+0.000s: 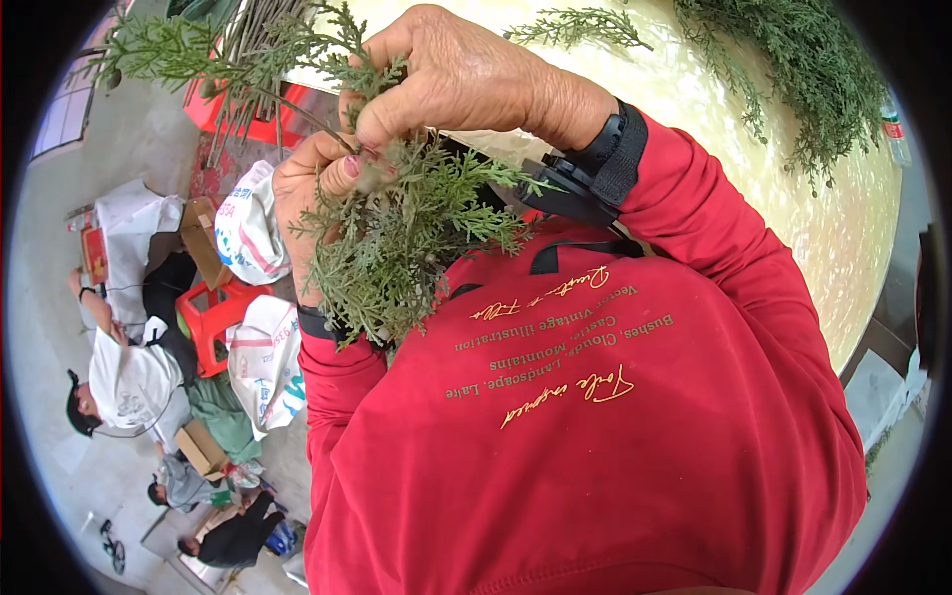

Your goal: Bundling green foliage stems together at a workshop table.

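Note:
My left hand [305, 183] is closed, with thumb and fingers pinching a bunch of cypress-like evergreen sprigs [397, 263] by its stem end. The bunch hangs over my left wrist and in front of my chest. My right hand [446, 79] arches above it, thumb and fingertips pinched on another evergreen branch [178, 52], which reaches out to the upper left. Its thin stem meets the bunch between both hands. Small round cones show among the leaves. The exact contact point is partly hidden by my fingers.
A pale, glossy table [833, 268] curves along the right, with a heap of greenery [793, 59], a loose sprig [580, 28] and a clear bottle [895, 139] by its edge. At left are thin bare sticks [253, 40], a red stool [213, 322], white sacks [266, 362] and several people.

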`<state>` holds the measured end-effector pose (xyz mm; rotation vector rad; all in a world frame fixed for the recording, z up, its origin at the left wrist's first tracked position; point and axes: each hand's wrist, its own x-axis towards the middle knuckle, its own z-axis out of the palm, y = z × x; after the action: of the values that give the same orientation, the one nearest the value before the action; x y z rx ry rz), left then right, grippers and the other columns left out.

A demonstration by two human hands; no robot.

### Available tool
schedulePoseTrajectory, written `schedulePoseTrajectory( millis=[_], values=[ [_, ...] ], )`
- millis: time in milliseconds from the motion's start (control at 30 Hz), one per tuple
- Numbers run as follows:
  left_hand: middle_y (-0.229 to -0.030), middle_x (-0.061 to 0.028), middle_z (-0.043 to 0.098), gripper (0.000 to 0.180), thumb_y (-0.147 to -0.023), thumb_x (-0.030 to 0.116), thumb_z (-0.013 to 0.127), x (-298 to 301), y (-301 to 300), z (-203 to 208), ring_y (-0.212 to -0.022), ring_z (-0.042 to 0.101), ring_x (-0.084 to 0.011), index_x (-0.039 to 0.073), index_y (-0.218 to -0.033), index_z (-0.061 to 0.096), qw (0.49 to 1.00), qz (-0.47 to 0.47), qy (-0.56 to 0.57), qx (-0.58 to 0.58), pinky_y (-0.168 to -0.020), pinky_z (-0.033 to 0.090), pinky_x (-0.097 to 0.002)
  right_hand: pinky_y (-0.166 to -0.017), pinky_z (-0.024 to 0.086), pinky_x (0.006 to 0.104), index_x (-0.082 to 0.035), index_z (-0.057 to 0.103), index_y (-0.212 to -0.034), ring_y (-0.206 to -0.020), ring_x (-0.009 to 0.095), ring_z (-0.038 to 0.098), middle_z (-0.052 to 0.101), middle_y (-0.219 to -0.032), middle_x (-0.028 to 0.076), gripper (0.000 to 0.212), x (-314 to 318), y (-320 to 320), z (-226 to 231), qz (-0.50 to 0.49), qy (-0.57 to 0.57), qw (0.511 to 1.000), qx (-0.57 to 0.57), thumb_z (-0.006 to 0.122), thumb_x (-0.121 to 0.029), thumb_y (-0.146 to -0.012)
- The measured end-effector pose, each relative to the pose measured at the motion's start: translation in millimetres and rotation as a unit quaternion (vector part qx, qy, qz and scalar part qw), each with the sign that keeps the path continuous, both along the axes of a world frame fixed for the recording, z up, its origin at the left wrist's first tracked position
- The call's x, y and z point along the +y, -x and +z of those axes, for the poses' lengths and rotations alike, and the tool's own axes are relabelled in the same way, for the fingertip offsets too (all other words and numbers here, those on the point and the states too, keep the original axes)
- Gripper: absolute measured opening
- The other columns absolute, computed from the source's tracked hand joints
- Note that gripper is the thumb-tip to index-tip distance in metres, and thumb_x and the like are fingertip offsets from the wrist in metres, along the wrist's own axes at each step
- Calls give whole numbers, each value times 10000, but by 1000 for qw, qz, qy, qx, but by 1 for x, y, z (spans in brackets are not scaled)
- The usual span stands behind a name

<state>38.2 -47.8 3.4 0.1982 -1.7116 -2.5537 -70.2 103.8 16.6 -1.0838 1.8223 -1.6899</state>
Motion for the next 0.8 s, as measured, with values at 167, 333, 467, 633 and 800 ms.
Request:
schedulePoseTrajectory(
  millis=[167, 333, 467, 633, 800],
  values=[
    [-677, -103, 612, 144, -750, 79, 657, 4, -1, 3, -580, 561, -133, -9, -738, 545, 1000, -4, 17, 2, -565, 459, -231, -440, 426, 250, 54, 592, -692, -484, 96, 531, 539, -516, 67, 233, -1, -5, -1, -26, 24, 999, -41, 666, -132, -574],
    [-673, -107, 606, 133, -752, 67, 648, 2, 1, 2, -599, 568, -149, -11, -736, 540, 1000, -7, 18, 6, -588, 464, -242, -440, 427, 239, 51, 600, -706, -486, 92, 533, 556, -528, 64, 211, -1, -7, -1, -31, 54, 997, -46, 657, -106, -576],
    [-676, -112, 607, 133, -753, 65, 644, 2, 1, 0, -607, 570, -153, -12, -742, 537, 1000, 5, 20, 12, -599, 465, -248, -436, 424, 242, 44, 607, -716, -486, 86, 530, 564, -534, 56, 206, 0, -6, 1, -26, 53, 997, -52, 656, -97, -574],
    [-671, -107, 605, 137, -755, 68, 645, 2, 4, 0, -611, 566, -149, -11, -741, 534, 999, -9, 38, 5, -604, 457, -242, -534, 443, 256, 13, 608, -731, -580, 88, 538, 566, -597, 24, 155, 2, -5, 2, -11, 6, 995, -101, 640, -43, -590],
    [-690, -103, 604, 135, -761, 59, 643, -4, 3, -11, -612, 558, -142, -9, -769, 526, 995, -10, 91, 41, -612, 446, -234, -535, 456, 288, 21, 607, -788, -589, 154, 583, 595, -616, 72, 197, 4, -5, 12, -25, -75, 997, 9, 616, -53, -605]
  ],
)
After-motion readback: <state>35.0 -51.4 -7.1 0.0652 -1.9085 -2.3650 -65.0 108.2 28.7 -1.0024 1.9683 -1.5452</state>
